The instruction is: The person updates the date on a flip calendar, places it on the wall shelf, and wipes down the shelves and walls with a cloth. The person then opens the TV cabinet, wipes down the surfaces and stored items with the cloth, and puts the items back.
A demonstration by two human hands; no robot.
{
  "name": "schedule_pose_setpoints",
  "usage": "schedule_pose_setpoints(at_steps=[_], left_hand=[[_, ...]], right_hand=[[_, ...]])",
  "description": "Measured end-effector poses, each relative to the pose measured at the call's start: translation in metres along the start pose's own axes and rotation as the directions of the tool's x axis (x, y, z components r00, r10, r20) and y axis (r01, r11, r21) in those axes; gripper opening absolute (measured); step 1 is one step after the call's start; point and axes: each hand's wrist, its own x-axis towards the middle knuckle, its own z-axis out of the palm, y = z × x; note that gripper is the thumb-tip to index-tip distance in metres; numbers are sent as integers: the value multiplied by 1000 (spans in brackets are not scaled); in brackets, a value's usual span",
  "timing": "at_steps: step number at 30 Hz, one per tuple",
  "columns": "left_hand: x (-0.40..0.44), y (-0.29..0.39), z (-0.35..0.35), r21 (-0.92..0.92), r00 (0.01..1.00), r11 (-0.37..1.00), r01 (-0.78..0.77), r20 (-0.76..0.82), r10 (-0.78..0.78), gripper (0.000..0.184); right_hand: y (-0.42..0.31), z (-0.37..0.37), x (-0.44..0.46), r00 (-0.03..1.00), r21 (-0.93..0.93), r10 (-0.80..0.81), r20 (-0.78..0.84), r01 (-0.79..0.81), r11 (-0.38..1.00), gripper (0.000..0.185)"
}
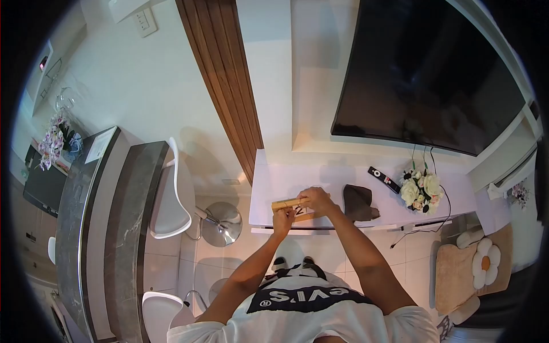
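A small wooden frame-like object with a white card bearing a dark "2" is on the white console table. My left hand is closed at its near left side, fingertips against the wood and card. My right hand reaches over its right end, with fingers bent onto the top wooden bar. A dark grey cloth item rests on the table to the right of my right hand.
A black remote, white flowers and a loose black cable lie further right on the table. A large TV hangs above. White stools and a dark counter stand left; a tan chair is right.
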Motion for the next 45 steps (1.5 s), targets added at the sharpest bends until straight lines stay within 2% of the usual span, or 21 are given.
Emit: schedule_pose_setpoints(at_steps=[2, 6, 8, 9, 11, 12, 14, 15, 17, 19, 23, 25, 27, 31, 34, 36, 39, 41, 43, 44, 45], left_hand=[[1, 10, -2, -62, 999, 998, 33, 18, -31, 14], [16, 10, -17, 6, 997, 998, -58, -53, 58, 15], [11, 3, -13, 116, 993, 988, -99, -50, 105, 16], [9, 8, -13, 224, 987, 965, -139, -49, 154, 17], [-2, 19, -13, 92, 998, 995, -31, 54, 26, 19], [-7, 30, -14, -25, 981, 995, 95, 170, -89, 21], [-12, 51, -8, -120, 994, 993, 0, 110, 14, 24], [-13, 60, -2, -209, 993, 973, -101, 43, 113, 27], [-9, 66, 10, -201, 992, 974, -100, 51, 112, 30], [1, 57, 31, -61, 991, 990, -131, -39, 129, 33], [12, 41, 46, -43, 977, 980, -194, -103, 189, 32], [15, 32, 43, -91, 992, 988, -122, -26, 120, 29], [14, 27, 39, -353, 999, 936, 12, 46, 4, 17], [17, 12, 50, -404, 979, 902, 151, 190, -79, 47], [24, 18, 50, -431, 983, 897, 94, 181, -16, 62], [30, 22, 53, -370, 988, 929, -2, 140, 57, 57], [35, 16, 53, -343, 978, 934, -103, 134, 157, 44], [33, 15, 48, -386, 971, 917, -102, 162, 176, 35], [26, 24, 36, -303, 948, 949, 90, 319, 12, 19], [21, 26, 37, -483, 964, 874, 57, 253, 77, 21], [18, 37, 30, -482, 965, 874, 58, 252, 75, 21]], right_hand=[[7, 9, -5, 983, 108, -21, -181, 42, 993, 44], [6, 3, -1, 971, 312, -2, -239, 79, 947, 38], [9, -5, -10, 850, 312, 39, -526, 150, 938, 36], [13, -9, -16, 849, 309, 40, -528, 147, 940, 36], [20, -15, -30, 685, 307, 164, -710, 91, 947, 30], [19, -17, -40, 684, 306, 163, -711, 94, 947, 30], [14, -13, -64, 668, 491, 442, -599, -129, 861, 24], [10, -4, -69, 667, 493, 443, -599, -129, 861, 24], [5, 16, -81, 740, 524, 424, -522, -114, 844, 17], [1, 34, -84, 750, 509, 438, -495, -158, 846, 17], [-3, 48, -86, 755, 512, 480, -447, -224, 829, 20], [8, 56, -86, 748, 499, 490, -448, -245, 831, 24], [17, 65, -81, 684, 470, 479, -551, -220, 855, 32], [26, 76, -74, 622, 326, 472, -625, -342, 881, 39], [17, 71, -71, 586, 334, 514, -627, -393, 857, 41], [12, 67, -76, 662, 474, 528, -532, -284, 833, 42], [13, 66, -80, 656, 512, 551, -516, -279, 812, 41], [18, 68, -81, 640, 496, 535, -552, -264, 827, 41], [16, 67, -82, 633, 476, 511, -581, -245, 845, 41], [15, 66, -81, 626, 533, 561, -542, -261, 805, 43], [12, 64, -79, 619, 586, 606, -499, -274, 763, 44]])
